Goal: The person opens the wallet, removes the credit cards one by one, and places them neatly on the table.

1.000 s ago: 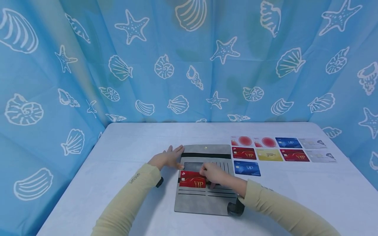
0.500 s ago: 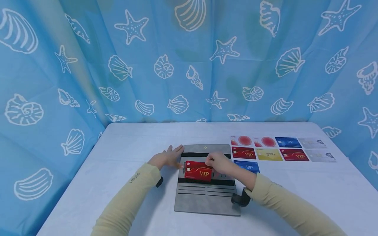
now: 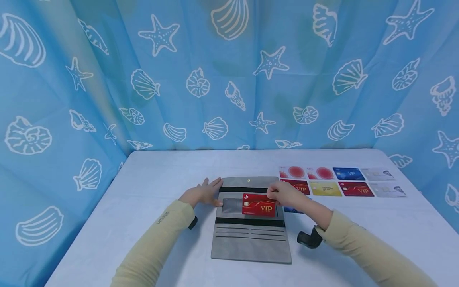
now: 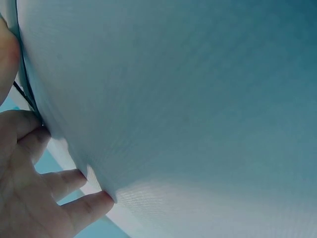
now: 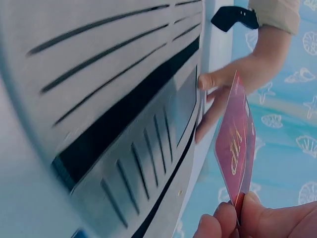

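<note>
A grey card wallet [image 3: 251,252] lies unfolded on the table, showing slots, two black bands and a clear window [image 3: 232,206]. My left hand [image 3: 203,193] rests at its left edge, fingers spread on the white cloth and thumb at the wallet's edge. In the left wrist view the fingers [image 4: 81,210] touch the cloth. My right hand [image 3: 287,195] pinches a red VIP card [image 3: 259,205] by its upper right corner, above the wallet. The right wrist view shows this card [image 5: 232,144] standing on edge, apparently with a second card [image 5: 249,148] behind it.
Several cards lie in rows right of the wallet: pink-and-white [image 3: 320,173], blue [image 3: 348,173], gold [image 3: 325,189], red [image 3: 356,189] and silver [image 3: 387,189]. Another blue card [image 3: 292,209] is partly behind my right hand. A blue shell-print curtain [image 3: 215,99] hangs beyond the table.
My right hand has lifted the red VIP card from over the lower black band and carried it up and right, uncovering the clear window. The left hand stays at the wallet's edge.
</note>
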